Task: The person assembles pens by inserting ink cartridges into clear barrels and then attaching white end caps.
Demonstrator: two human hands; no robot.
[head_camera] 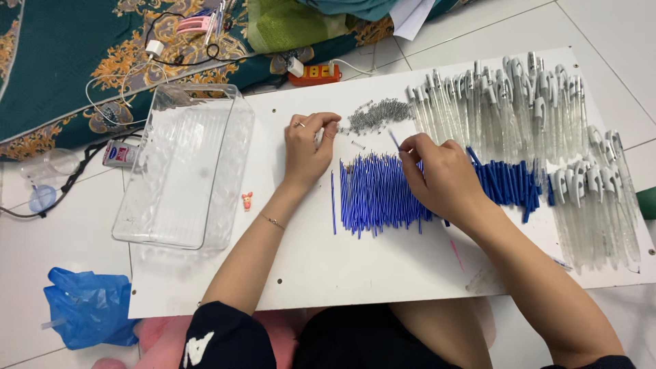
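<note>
While the right hand (437, 174) pinched one blue refill (394, 139) upright-tilted above the refill pile (376, 195), the left hand (309, 147) pinched closed at the spring heap (376, 115). Springs lay just beyond both hands, nearer the left; the refills' long axes ran away from the person.

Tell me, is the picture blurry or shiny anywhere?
In the head view, the light is soft and even, with faint shadows under the hands; the clear plastic tray shows pale glare; the blue refills and springs look fairly sharp, the clear pen barrels slightly smeared toward the right edge.
</note>
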